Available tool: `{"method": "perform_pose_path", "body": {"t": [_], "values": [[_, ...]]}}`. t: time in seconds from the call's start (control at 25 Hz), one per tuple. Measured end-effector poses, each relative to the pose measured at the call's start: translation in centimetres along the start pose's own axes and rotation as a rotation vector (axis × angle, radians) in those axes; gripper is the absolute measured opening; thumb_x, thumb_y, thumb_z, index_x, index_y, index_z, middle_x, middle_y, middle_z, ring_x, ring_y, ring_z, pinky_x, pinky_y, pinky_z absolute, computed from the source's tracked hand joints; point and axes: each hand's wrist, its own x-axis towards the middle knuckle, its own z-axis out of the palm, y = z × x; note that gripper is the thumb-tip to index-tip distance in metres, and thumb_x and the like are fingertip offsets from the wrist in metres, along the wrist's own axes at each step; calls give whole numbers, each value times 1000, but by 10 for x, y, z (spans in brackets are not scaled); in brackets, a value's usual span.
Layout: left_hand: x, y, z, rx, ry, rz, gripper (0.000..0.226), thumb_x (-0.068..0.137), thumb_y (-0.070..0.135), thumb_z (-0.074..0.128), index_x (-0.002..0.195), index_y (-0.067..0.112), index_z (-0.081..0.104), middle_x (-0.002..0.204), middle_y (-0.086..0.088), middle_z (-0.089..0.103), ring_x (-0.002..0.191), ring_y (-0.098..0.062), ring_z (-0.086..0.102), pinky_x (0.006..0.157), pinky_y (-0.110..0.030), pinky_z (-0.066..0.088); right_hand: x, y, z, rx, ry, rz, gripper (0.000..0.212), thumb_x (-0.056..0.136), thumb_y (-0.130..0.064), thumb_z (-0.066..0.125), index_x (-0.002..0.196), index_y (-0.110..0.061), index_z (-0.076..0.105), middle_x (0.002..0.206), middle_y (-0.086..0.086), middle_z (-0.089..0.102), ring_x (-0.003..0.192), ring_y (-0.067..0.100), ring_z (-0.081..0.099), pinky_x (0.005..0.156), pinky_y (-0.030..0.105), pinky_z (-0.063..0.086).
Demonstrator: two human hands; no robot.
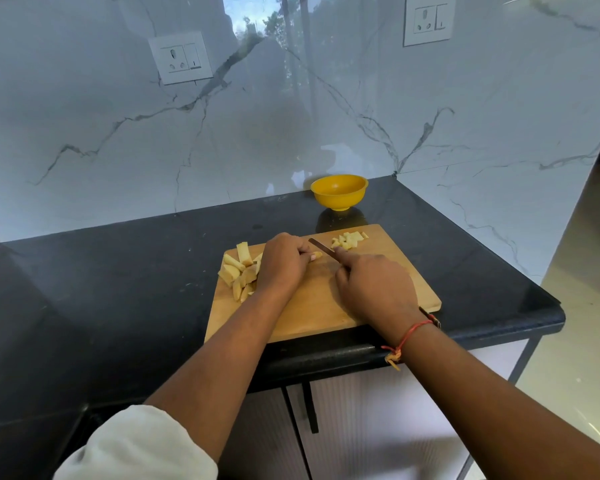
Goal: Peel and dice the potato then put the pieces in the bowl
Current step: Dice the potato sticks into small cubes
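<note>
A wooden cutting board (312, 306) lies on the black counter. My left hand (283, 261) holds a potato strip (316, 255) down on the board with curled fingers. My right hand (371, 285) grips a knife (321, 247), index finger along its back; the blade rests just right of the strip. Several potato strips (238, 273) are piled at the board's left end. A small heap of diced potato (349, 240) sits at the board's far right. The yellow bowl (339, 192) stands behind the board, with nothing visible inside.
The black counter (118, 271) ends in an edge just in front of the board and drops off to the right. A marble wall with two sockets stands behind. White cabinet doors are below.
</note>
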Motion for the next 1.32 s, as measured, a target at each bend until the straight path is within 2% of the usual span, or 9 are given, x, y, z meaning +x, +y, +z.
{"method": "perform_pose_path", "body": {"t": [0.16, 0.32, 0.56, 0.8, 0.88, 1.0, 1.08, 1.16, 1.32], "values": [[3, -3, 5, 21, -10, -11, 13, 92, 22, 69, 100, 18, 79, 95, 0, 75, 86, -11, 65, 77, -21, 45, 3, -3, -2, -14, -51, 30, 43, 104, -42, 37, 147, -43, 45, 84, -5, 59, 67, 11, 56, 54, 28, 51], [6, -8, 9, 39, -4, 10, 12, 92, 24, 69, 93, 19, 80, 90, 0, 72, 81, -11, 63, 79, -25, 50, 1, -8, -4, -1, -88, 33, 42, 105, -40, 38, 146, -43, 44, 89, -2, 64, 72, 13, 60, 64, 33, 58], [9, -8, 9, 47, -10, 11, 13, 91, 24, 71, 83, 18, 79, 80, 1, 69, 73, -10, 61, 75, -29, 54, 12, -18, 0, -7, -158, 43, 42, 105, -36, 40, 147, -41, 45, 100, 2, 66, 84, 16, 63, 72, 33, 59], [12, -9, 12, 63, -15, -9, 14, 90, 25, 71, 80, 18, 78, 80, 1, 67, 74, -10, 61, 78, -35, 56, 17, -24, 3, -28, -221, 75, 36, 104, -34, 42, 134, -29, 61, 84, -1, 59, 76, 15, 59, 67, 29, 52], [12, -9, 13, 63, -1, -17, 14, 90, 25, 71, 82, 17, 78, 83, 1, 68, 78, -10, 62, 80, -33, 56, 10, -25, -1, -72, -240, 76, 36, 104, -30, 43, 136, -29, 59, 89, 0, 60, 80, 16, 61, 72, 30, 56], [10, -10, 15, 68, 10, -18, 16, 91, 26, 70, 81, 17, 78, 83, 1, 66, 77, -10, 61, 78, -32, 56, 0, -24, -13, -117, -286, 74, 43, 103, -24, 45, 145, -33, 48, 109, 4, 63, 96, 21, 63, 82, 37, 58], [8, -10, 14, 75, 14, -13, 18, 92, 27, 69, 80, 17, 78, 82, 1, 65, 76, -10, 59, 76, -32, 55, -7, -23, -18, -183, -294, 40, 52, 104, -20, 43, 153, -37, 35, 116, 4, 61, 100, 22, 62, 78, 34, 55], [6, -9, 13, 79, 12, 0, 18, 93, 26, 67, 83, 17, 78, 83, 0, 64, 77, -11, 58, 74, -31, 54, -15, -19, -20, -260, -254, -8, 56, 105, -17, 38, 155, -40, 26, 117, 3, 61, 101, 23, 62, 72, 34, 51], [4, -7, 10, 96, 19, 12, 17, 96, 22, 64, 94, 14, 79, 90, -3, 66, 83, -15, 60, 74, -29, 52, -11, -8, -17, -267, -199, 2, 56, 105, -18, 34, 155, -42, 26, 106, 3, 59, 94, 23, 63, 74, 37, 57]]}}
